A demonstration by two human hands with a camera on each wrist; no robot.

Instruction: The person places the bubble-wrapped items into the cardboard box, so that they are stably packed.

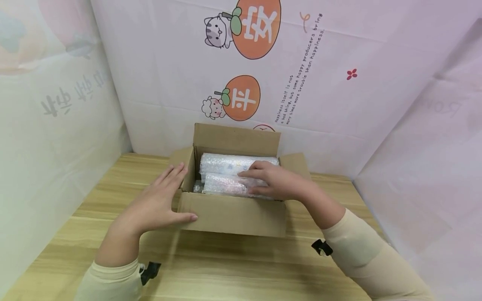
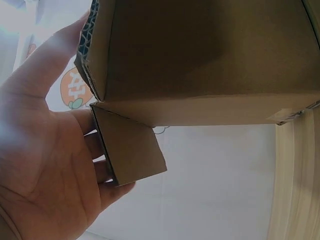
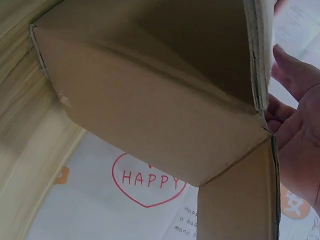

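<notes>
An open cardboard box (image 1: 233,215) stands on the table with its flaps folded out. Inside lie two bubble-wrapped packages: a longer one (image 1: 218,163) at the back and another (image 1: 224,184) in front of it. Fingers extended, my left hand (image 1: 158,200) rests against the box's left flap (image 2: 130,147), its thumb over the front flap. My right hand (image 1: 275,182) reaches over the box's right side, and its loosely bent fingers touch the wrapped packages. In the right wrist view the box wall partly hides the right hand (image 3: 302,130).
Beneath the box is a wood-grain table (image 1: 226,267). White printed sheets (image 1: 158,75) hang behind it and at both sides, close to the table edges. The box's back flap (image 1: 237,140) stands up near the rear sheet; its right flap (image 1: 295,165) slants outward.
</notes>
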